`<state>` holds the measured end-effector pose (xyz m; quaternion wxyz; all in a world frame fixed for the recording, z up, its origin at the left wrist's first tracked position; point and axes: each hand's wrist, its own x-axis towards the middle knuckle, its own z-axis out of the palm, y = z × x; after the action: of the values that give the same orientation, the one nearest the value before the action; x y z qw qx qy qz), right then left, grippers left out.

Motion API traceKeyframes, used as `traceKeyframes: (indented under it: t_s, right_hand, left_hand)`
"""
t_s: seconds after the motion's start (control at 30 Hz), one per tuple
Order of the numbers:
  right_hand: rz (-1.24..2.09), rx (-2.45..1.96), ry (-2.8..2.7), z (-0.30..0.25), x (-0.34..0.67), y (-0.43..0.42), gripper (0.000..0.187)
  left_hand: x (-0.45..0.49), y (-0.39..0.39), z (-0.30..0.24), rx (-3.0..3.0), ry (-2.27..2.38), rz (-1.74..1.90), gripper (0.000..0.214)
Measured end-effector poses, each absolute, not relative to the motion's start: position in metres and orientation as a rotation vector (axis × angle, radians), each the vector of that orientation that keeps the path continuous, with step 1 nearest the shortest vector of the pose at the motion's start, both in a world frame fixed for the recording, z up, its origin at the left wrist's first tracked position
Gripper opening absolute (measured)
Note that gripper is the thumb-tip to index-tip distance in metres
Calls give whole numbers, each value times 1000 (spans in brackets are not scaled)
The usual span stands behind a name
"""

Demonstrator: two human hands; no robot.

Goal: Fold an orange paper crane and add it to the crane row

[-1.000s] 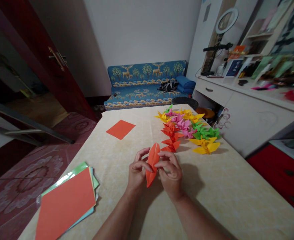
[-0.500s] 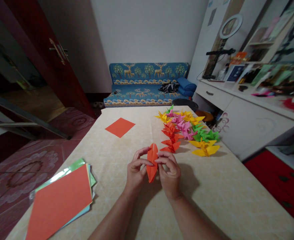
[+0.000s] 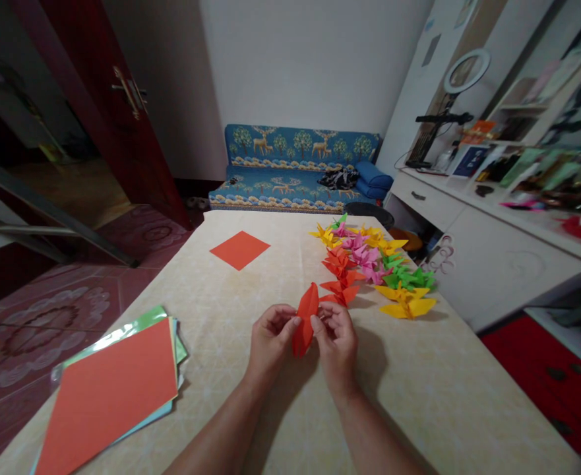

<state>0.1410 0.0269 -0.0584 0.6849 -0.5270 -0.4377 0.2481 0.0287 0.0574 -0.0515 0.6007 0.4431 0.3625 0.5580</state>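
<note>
A narrow, pointed piece of folded orange-red paper (image 3: pixel 306 316) is held upright just above the table. My left hand (image 3: pixel 274 340) pinches its left side, thumb in front and fingers curled behind. On its right side my right hand (image 3: pixel 337 340) grips it the same way, thumb pressed near the middle. Just beyond the right hand stand red paper cranes (image 3: pixel 340 287), part of a cluster with pink cranes (image 3: pixel 364 254), green ones (image 3: pixel 409 276) and a yellow one (image 3: pixel 407 301). A flat orange-red paper square (image 3: pixel 239 250) lies farther off to the left.
A stack of coloured paper (image 3: pixel 117 389) with a plastic wrapper lies at the table's left front. The table (image 3: pixel 221 330) has a pale patterned cover. Behind it stands a blue patterned sofa (image 3: pixel 290 181); a white dresser (image 3: pixel 492 244) is at the right, a red door (image 3: pixel 117 119) at the left.
The folded paper has turned a little and tilts to the right at its top. Both thumbs have shifted onto its front face. The camera view has swung slightly.
</note>
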Motion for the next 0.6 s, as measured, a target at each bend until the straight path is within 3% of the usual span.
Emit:
traceKeyframes:
  t_s: [0.17,0.37,0.6]
  right_hand:
    - [512,-1229,-1017,-57,142,28,15]
    - [590,-1218,-964,-61,142,29,23]
    - [599,-1273,-1076,-59,146,29,16]
  left_hand:
    - [30,58,-55,1026,827,1276,20]
    - [30,59,-54,981,794,1259,26]
    - [28,59,-51,985,810,1252,25]
